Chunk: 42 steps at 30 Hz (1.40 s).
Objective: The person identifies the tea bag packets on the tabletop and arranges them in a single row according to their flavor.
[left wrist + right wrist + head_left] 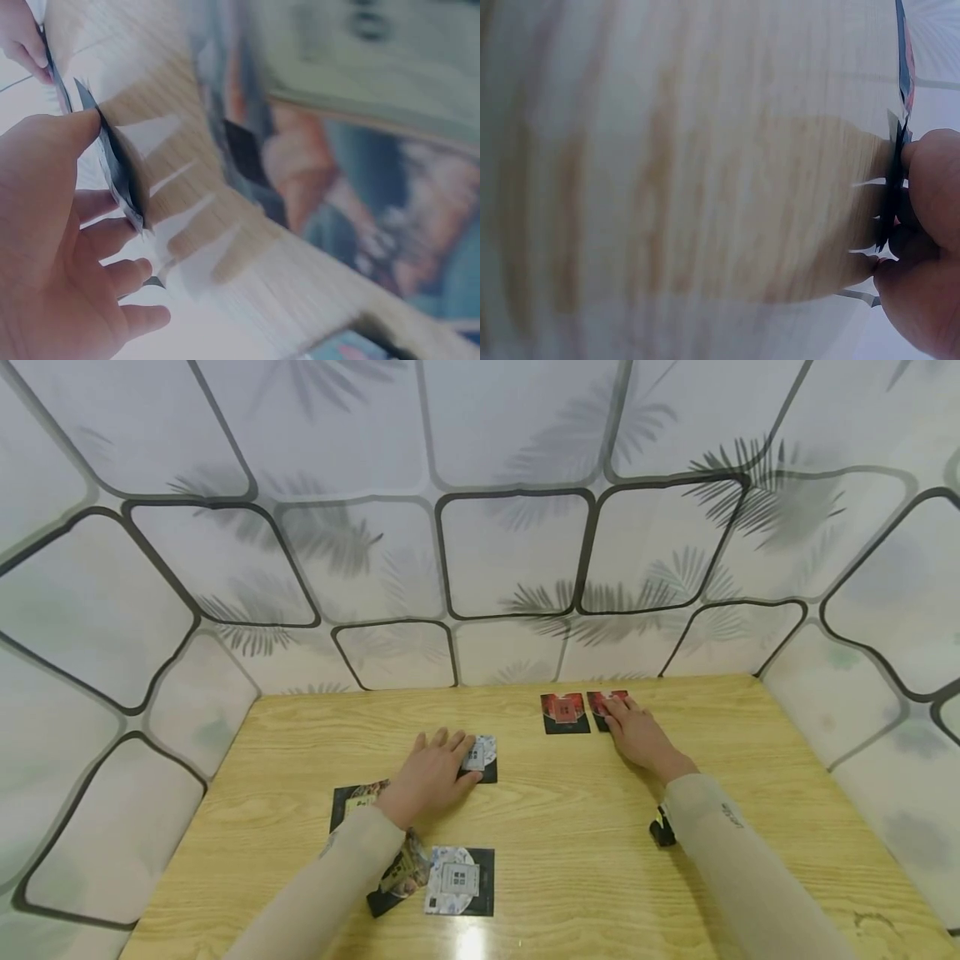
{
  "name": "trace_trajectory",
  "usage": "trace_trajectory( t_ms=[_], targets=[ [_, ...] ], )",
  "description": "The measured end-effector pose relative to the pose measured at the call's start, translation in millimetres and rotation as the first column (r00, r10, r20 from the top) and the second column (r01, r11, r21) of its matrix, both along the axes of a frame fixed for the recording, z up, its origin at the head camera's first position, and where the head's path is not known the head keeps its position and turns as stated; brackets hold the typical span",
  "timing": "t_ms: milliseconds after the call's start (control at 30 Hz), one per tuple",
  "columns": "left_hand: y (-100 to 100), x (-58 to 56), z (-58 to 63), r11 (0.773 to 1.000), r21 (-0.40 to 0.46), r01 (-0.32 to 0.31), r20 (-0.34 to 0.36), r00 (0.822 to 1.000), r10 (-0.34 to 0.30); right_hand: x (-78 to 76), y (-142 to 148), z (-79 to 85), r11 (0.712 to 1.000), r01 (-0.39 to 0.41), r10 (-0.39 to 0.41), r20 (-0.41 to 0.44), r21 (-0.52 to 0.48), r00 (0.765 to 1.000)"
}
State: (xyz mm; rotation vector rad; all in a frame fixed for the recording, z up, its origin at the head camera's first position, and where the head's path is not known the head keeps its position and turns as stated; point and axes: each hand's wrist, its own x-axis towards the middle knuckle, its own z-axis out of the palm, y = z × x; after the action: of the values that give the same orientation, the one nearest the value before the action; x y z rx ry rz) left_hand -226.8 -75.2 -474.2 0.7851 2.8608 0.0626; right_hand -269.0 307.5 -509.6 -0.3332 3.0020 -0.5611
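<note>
Head view: each hand rests on a packet on a wood-grain table

From the left, a black square packet with a pale yellow label (347,803) lies partly beneath the left sleeve, a beige cuffed one (330,881). Nearer the person sits a second black packet with a yellow label and a dark picture print (402,875), turned askew. Just beside it, to the right, is a black-and-white patterned packet with a grey label (460,880), lying flat.

Farther back, the left hand (429,778) reaches over another black-and-white packet with a grey label (486,758). Its fingers are extended and apart, touching the left part of the packet, with the thumb at the near edge; the left wrist view shows that packet edge-on beside thumb and fingertips.

Across a bare stretch of light yellow wood-grain table (547,827), a red-and-black square packet (566,714) lies flat near the back edge. Close to its right is a second red-and-black packet (597,703), partly covered by the right hand (641,735), whose fingers lie stretched over it, not clamped round it. The right wrist view hides most of those fingertips.

Farthest right, a small black object with a yellow mark (662,828) shows beside the right sleeve, also beige (738,860).
</note>
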Motion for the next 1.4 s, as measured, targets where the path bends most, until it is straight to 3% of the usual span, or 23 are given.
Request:
trace_trajectory(
  t_ms=[600,867,1167,1400],
  targets=[
    [29,-30.0,-7.1,0.997,0.009,-0.072,0.035,0.997,0.071,0.7,-1,1.3,1.0,0.008,-0.008,0.004,-0.005,1.0],
    [42,-39.5,-4.7,0.995,0.036,-0.089,0.067,0.994,0.087,0.1,-2,2.5,1.0,0.006,-0.006,0.015,-0.003,1.0],
    [48,-47.2,-7.2,0.993,0.056,-0.104,0.067,0.993,0.1,2.6,-5,4.9,1.0,0.008,-0.007,0.02,-0.014,1.0],
    [56,-52.0,-2.5,0.994,0.052,-0.097,0.052,0.994,0.094,1.1,-5,3.6,1.0,0.02,-0.02,0.015,-0.014,1.0]
  ],
)
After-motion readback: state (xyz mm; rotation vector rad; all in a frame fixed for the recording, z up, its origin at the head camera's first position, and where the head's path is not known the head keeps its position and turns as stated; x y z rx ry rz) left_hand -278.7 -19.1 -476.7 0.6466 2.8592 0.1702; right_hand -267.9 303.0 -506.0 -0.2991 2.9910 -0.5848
